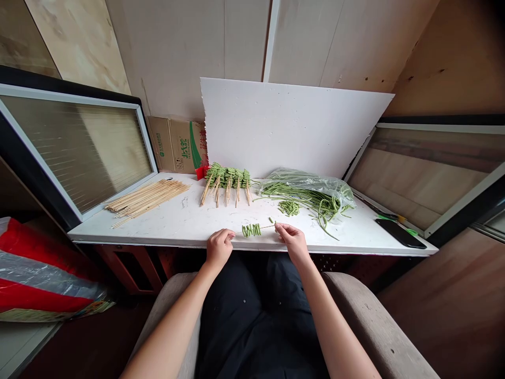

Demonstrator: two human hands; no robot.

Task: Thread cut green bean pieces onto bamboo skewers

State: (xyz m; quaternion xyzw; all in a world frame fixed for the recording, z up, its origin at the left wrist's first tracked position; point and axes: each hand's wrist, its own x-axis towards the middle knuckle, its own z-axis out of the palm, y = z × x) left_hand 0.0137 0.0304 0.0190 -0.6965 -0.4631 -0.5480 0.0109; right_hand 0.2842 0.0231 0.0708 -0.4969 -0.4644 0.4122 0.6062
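Observation:
My left hand (220,247) is closed on one end of a thin wooden skewer (267,227), held level above the table's front edge. Several short green bean pieces (251,230) are threaded side by side along its middle. At the skewer's other end my right hand (292,241) pinches, with a bit of green bean at the fingertips. A small heap of cut bean pieces (289,208) lies just beyond my right hand, and one loose piece (271,220) shows near the skewer. Farther back, finished-looking bean skewers (228,179) are stacked with their bare sticks toward me.
Bare skewers (148,199) lie in a pile at the left of the white table (185,226). Long green beans (300,193) spill from a clear plastic bag (327,185). A black phone (400,233) rests at right. A cardboard box (173,145) and white foam board (292,126) stand behind.

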